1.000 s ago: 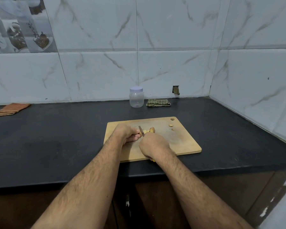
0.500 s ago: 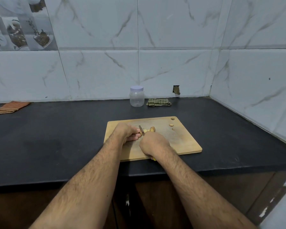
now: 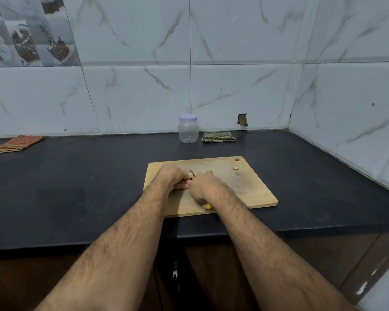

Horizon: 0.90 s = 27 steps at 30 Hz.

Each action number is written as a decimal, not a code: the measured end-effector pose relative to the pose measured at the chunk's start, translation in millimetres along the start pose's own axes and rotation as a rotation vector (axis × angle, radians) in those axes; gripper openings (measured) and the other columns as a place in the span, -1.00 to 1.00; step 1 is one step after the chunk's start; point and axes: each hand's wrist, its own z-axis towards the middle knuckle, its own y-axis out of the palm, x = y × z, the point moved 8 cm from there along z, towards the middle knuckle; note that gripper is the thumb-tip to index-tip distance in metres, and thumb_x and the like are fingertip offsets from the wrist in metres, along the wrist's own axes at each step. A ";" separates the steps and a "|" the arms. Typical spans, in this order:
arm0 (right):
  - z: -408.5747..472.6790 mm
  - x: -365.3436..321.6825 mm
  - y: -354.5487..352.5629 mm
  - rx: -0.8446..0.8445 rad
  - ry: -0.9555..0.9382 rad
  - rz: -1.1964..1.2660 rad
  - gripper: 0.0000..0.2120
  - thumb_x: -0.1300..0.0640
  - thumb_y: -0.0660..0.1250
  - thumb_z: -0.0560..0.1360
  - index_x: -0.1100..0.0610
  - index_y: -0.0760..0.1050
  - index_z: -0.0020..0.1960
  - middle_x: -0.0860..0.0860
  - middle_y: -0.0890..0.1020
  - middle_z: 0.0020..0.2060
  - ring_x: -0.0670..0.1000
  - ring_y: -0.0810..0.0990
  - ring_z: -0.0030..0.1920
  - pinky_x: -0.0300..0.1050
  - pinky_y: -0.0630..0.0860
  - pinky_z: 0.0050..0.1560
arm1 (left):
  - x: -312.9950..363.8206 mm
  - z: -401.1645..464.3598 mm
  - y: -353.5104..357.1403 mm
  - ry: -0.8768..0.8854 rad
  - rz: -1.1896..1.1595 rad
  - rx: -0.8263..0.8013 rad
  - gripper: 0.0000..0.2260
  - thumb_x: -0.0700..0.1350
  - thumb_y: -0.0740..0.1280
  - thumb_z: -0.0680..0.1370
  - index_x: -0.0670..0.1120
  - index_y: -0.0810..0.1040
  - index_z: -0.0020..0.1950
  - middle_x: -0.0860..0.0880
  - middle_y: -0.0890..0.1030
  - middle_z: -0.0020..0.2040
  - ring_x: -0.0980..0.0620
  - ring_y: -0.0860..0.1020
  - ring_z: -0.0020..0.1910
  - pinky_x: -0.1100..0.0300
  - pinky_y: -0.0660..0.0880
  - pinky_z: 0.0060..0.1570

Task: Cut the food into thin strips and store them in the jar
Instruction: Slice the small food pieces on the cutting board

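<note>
On the cutting board point(image 3: 252, 194), the left hand point(image 3: 172, 178) pinned the small, probably firm and roll-prone food point(image 3: 209, 172) while the right hand point(image 3: 203, 187) gripped the knife point(image 3: 192, 172), fingertips best kept curled back.

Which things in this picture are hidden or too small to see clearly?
- Head view: the knife blade and most of its yellow handle, covered by the right hand.
- The food under the left hand, mostly hidden.
- Small pale pieces on the wooden cutting board: too small to identify.
</note>
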 end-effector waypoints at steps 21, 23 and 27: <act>-25.9 27.1 5.1 0.013 0.083 -0.062 -0.74 0.16 0.18 0.59 0.18 0.52 0.21 0.08 0.64 0.02 0.07 0.65 0.05 -0.05 0.60 0.06 | -5.7 -1.8 -1.2 -0.026 -0.091 -0.042 -0.89 -0.28 0.41 0.54 -0.26 0.62 0.06 -0.13 0.68 -0.16 0.09 0.65 -0.28 0.30 0.61 -0.35; -24.5 26.6 5.1 0.010 0.089 -0.061 -0.74 0.17 0.18 0.58 0.18 0.51 0.21 0.08 0.64 0.01 0.07 0.65 0.01 -0.05 0.60 0.05 | -5.4 -2.0 -1.1 -0.025 -0.093 -0.049 -0.90 -0.29 0.40 0.55 -0.26 0.62 0.05 -0.12 0.67 -0.17 0.10 0.64 -0.29 0.31 0.61 -0.37; -21.4 26.0 5.0 0.005 0.088 -0.064 -0.74 0.17 0.17 0.58 0.19 0.50 0.21 0.09 0.63 -0.02 0.06 0.58 -0.11 -0.05 0.57 0.02 | -5.0 -3.1 0.3 -0.025 -0.077 -0.054 -0.97 -0.27 0.38 0.57 -0.23 0.60 -0.05 -0.10 0.65 -0.21 0.11 0.62 -0.28 0.29 0.60 -0.26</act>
